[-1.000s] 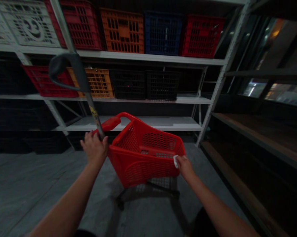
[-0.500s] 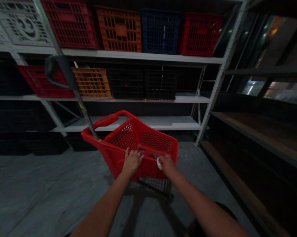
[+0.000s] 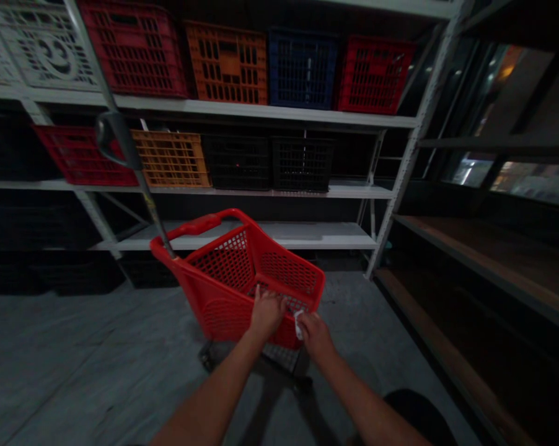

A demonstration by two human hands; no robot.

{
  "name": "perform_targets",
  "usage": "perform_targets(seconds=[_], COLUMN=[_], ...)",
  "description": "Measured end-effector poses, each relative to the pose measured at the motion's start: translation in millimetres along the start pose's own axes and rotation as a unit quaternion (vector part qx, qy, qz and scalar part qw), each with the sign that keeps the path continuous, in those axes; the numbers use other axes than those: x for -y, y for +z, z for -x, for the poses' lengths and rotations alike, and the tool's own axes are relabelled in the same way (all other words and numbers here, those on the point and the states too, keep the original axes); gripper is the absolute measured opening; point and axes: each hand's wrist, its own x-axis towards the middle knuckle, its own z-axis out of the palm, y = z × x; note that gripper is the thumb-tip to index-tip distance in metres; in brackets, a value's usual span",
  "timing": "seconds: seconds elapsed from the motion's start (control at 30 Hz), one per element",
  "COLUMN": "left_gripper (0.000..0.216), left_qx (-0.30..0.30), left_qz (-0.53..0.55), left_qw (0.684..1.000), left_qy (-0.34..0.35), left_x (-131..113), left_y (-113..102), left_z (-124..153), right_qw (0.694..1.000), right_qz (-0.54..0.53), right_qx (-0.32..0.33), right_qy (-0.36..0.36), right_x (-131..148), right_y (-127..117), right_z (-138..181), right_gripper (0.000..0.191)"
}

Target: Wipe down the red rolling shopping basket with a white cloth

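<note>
A red plastic shopping cart (image 3: pixel 224 310) with perforated sides stands before me on the grey floor, its basket showing nothing inside. My left hand (image 3: pixel 268 314) lies over the near rim, fingers curled over to the inner side. At the near right corner, my right hand (image 3: pixel 315 334) is closed on a crumpled white cloth (image 3: pixel 299 325), pressed against the rim. Whether the white piece is cloth or paper is hard to tell. A tall metal pole (image 3: pixel 147 192) with a grey clip-like holder (image 3: pixel 116 141) rises from the cart's handle end (image 3: pixel 200 227).
Behind the cart runs a white metal rack (image 3: pixel 261 110) with plastic crates, among them an orange crate (image 3: pixel 228 62), a blue crate (image 3: pixel 302 68) and a black crate (image 3: pixel 302 162). Brown shelves (image 3: pixel 484 248) line the right side. A dark round shape (image 3: pixel 419 409) shows at lower right.
The cart has turned slightly and its near right corner has come closer to me. My left hand has slid right along the rim, nearer to my right hand, which has moved slightly down with the cloth.
</note>
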Motion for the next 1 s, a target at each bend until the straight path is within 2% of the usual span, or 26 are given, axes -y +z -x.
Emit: perform_targets(seconds=[0.1, 0.2, 0.33, 0.43, 0.53, 0.67, 0.77, 0.83, 1.0], left_gripper=[0.049, 0.047, 0.047, 0.047, 0.047, 0.048, 0.049, 0.047, 0.039], left_qx=[0.006, 0.016, 0.026, 0.028, 0.029, 0.032, 0.027, 0.010, -0.006], left_qz=[0.007, 0.022, 0.024, 0.022, 0.019, 0.014, -0.001, -0.016, 0.013], left_qw=[1.000, 1.000, 0.999, 0.999, 0.999, 0.999, 0.999, 0.998, 0.996], left_qy=[-0.030, -0.012, -0.002, 0.001, -0.002, -0.011, -0.025, -0.052, -0.089], left_x=[-11.5, -3.7, 7.1, 8.0, 8.6, 9.9, 4.4, -2.7, -17.0], left_y=[7.5, 5.8, -1.6, -3.8, -3.6, -4.9, -8.3, -10.1, -6.5], left_z=[6.7, 15.3, 23.0, 24.6, 24.4, 24.9, 27.4, 30.3, 36.0], right_qw=[0.998, 0.994, 0.998, 0.999, 1.000, 0.998, 0.994, 0.994, 0.996], right_qz=[-0.007, 0.000, 0.019, 0.031, 0.028, -0.058, -0.097, -0.096, -0.035], right_qx=[0.036, 0.060, 0.047, 0.025, 0.001, -0.007, -0.012, -0.019, -0.057], right_qy=[-0.052, -0.089, -0.047, -0.015, 0.013, 0.033, 0.043, 0.039, 0.051], right_x=[6.0, -10.3, -51.3, -61.5, -36.9, 13.5, 24.7, 14.0, -39.6], right_y=[0.2, -8.5, -23.3, -23.8, -9.6, 10.7, 12.4, 8.9, -5.0], right_z=[5.2, -3.0, -36.1, -48.6, -31.2, 8.3, 18.8, 14.4, -22.8], right_gripper=[0.016, 0.016, 0.014, 0.014, 0.017, 0.017, 0.016, 0.017, 0.017])
